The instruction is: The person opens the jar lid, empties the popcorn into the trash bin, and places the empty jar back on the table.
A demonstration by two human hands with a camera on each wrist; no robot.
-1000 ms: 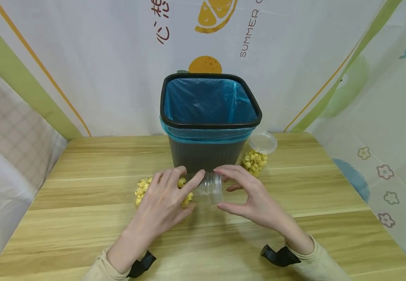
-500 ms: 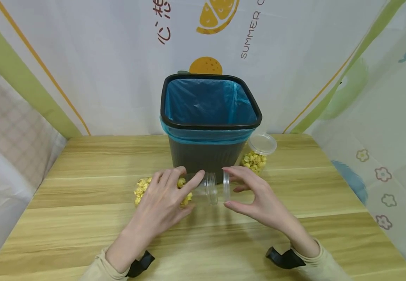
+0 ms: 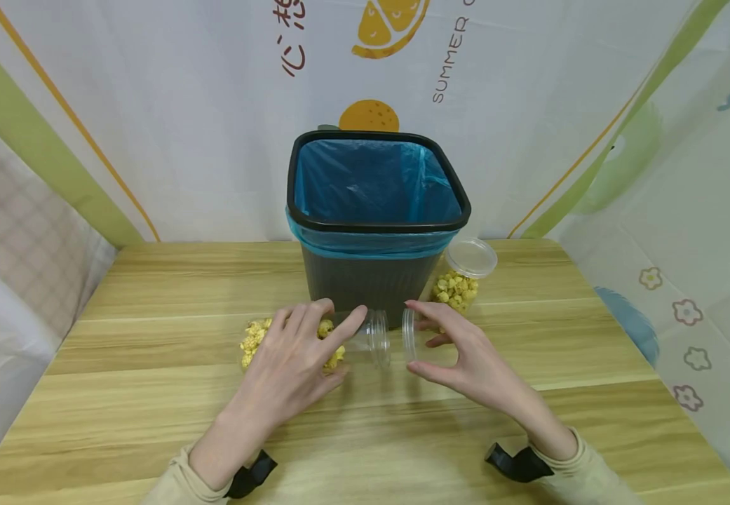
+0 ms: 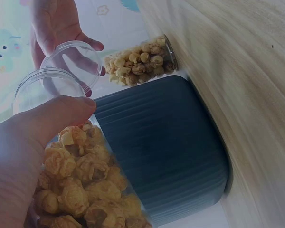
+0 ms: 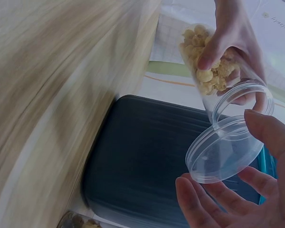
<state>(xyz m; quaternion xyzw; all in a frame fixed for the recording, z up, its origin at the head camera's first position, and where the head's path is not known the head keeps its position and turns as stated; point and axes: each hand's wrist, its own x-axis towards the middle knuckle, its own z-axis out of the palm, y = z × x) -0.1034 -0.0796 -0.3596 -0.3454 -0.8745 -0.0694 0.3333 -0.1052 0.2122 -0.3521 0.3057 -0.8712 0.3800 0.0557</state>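
My left hand (image 3: pixel 295 358) grips a clear plastic jar (image 3: pixel 360 338) of yellow popcorn, tipped on its side with the mouth toward the right. In the left wrist view the popcorn (image 4: pixel 85 175) fills the jar's lower part, below the thumb. Between thumb and fingertips my right hand (image 3: pixel 456 351) pinches a clear round lid (image 3: pixel 409 335) by its edge. A small gap separates the lid from the jar's open, threaded mouth (image 3: pixel 380 338). The right wrist view has the lid (image 5: pixel 225 152) overlapping the jar's rim.
Behind the hands stands a dark bin (image 3: pixel 371 277) with a blue liner (image 3: pixel 371 182) folded over its rim. At its right side is a second jar (image 3: pixel 458 287) of popcorn, upright and lidded. A printed curtain (image 3: pixel 213 126) hangs behind the wooden table (image 3: pixel 169 301).
The right hand has drawn the lid off the jar mouth and moved it a little to the right. The left hand and the jar have stayed in place.
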